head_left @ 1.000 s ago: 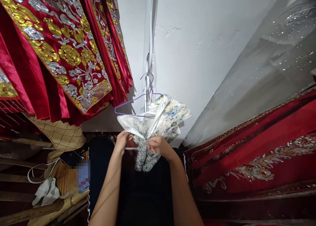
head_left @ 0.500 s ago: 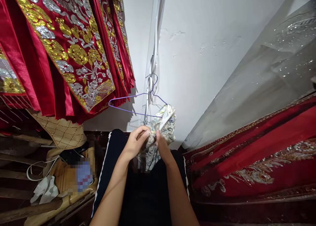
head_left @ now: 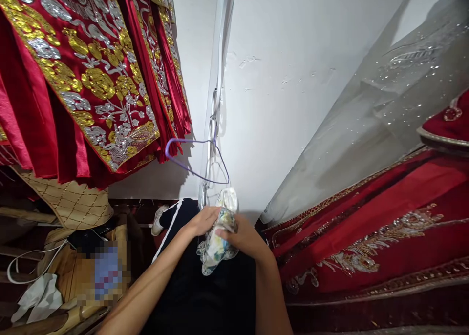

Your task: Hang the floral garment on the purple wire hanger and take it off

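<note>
Both hands meet over my lap around a white floral garment (head_left: 218, 240) that is scrunched into a small bundle. My left hand (head_left: 201, 221) grips its upper left side with curled fingers. My right hand (head_left: 244, 237) wraps round its right side, thumb across the cloth. Just above the bundle a purple wire hanger (head_left: 196, 157) hangs bare from a hook on the white wall.
Red robes with gold and silver embroidery (head_left: 84, 76) hang at the upper left. Red embroidered cloth (head_left: 366, 232) and a sheer sequinned fabric (head_left: 384, 110) fill the right. Wooden furniture with a white cable and crumpled paper (head_left: 36, 296) stands at the lower left.
The garment has come off the hanger and been gathered from a loose spread into a tight bundle, lowered toward my lap. The hanger now hangs bare and has swung round.
</note>
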`<state>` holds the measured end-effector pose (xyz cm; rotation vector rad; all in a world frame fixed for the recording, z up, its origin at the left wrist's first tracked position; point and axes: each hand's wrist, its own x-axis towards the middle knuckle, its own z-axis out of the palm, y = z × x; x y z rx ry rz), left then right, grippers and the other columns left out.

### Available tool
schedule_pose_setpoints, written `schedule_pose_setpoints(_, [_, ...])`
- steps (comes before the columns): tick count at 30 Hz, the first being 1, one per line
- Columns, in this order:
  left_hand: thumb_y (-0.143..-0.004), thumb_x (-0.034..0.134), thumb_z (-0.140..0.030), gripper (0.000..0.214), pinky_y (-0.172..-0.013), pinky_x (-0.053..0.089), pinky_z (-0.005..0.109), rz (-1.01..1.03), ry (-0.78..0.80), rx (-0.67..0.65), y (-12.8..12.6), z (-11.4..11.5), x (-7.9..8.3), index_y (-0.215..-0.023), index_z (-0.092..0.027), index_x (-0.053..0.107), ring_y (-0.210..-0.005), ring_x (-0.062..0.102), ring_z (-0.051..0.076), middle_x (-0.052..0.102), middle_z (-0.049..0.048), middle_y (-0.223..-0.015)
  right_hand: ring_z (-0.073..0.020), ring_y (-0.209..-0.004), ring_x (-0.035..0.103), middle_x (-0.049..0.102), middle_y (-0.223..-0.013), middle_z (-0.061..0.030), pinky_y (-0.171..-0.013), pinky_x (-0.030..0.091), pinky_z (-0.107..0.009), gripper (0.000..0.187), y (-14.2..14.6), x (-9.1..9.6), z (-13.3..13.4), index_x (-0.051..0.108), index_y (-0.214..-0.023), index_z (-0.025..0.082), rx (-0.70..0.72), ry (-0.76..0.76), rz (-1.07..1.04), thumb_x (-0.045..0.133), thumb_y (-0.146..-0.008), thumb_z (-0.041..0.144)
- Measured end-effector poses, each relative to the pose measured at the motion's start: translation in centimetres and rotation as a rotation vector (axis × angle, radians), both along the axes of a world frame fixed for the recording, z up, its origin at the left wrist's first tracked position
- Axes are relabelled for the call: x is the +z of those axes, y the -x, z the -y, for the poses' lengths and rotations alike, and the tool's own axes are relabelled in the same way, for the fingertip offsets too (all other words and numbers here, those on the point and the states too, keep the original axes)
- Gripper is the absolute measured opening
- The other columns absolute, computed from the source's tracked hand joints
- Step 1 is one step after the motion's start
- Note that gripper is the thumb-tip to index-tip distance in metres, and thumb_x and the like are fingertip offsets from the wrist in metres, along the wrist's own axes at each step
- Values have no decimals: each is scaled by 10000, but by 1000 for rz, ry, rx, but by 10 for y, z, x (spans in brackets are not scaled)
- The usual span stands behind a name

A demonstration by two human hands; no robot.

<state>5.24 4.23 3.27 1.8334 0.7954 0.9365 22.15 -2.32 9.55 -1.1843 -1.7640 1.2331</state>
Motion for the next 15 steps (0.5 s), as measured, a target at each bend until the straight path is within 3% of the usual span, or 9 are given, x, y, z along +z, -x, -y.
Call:
schedule_pose_setpoints(2, [-910,518,-531,458,-617,416,272,-60,-1,-18,8,-2,-10,-618,-192,617,-592,513,169,569,15,-600,-238,-709,575,676,-769,-56,-642,466,-348,91,-20,-3,-6,674,-761,204,-166,-130,-11,621,-774,277])
schedule_pose_setpoints(5, [-849,616,-527,409,-559,346,247,-188,-12,-12,35,-4,-19,-627,-185,588,-542,442,137,498,-21,-561,-201,-667,554,640,-671,-22,-611,446,-302,129,-50,-10,-13,674,-718,184,-419,-313,-71,630,-763,296])
schedule_pose_setpoints(7, [-866,594,-523,389,-573,345,242,-266,-21,21,60,-3,-19,-688,-178,599,-568,455,135,527,-20,-606,-197,-700,583,674,-739,-24,-631,460,-287,156,-61,-12,-20,711,-815,182,-569,-392,-173,664,-741,311])
schedule_pose_setpoints(9, [-928,500,-516,420,-612,377,246,-308,-20,60,85,0,-12,-701,-173,586,-604,487,140,553,-9,-636,-188,-734,605,707,-877,-35,-659,475,-279,297,-60,-9,-33,723,-998,191,-660,-435,-279,674,-731,314])
schedule_pose_setpoints(11, [-976,413,-494,444,-711,436,268,-263,7,66,107,6,0,-711,-173,566,-702,564,164,615,18,-706,-170,-721,604,703,-935,-28,-659,482,-270,429,-46,-5,-55,680,-1163,220,-637,-409,-367,652,-750,332])
schedule_pose_setpoints(15, [-980,459,-442,283,-978,441,361,-57,133,-16,124,16,16,-918,-195,581,-1094,618,233,681,89,-1141,-191,-793,642,690,-897,-13,-731,528,-296,497,-2,0,-107,615,-1269,275,-348,-148,-474,556,-819,477])
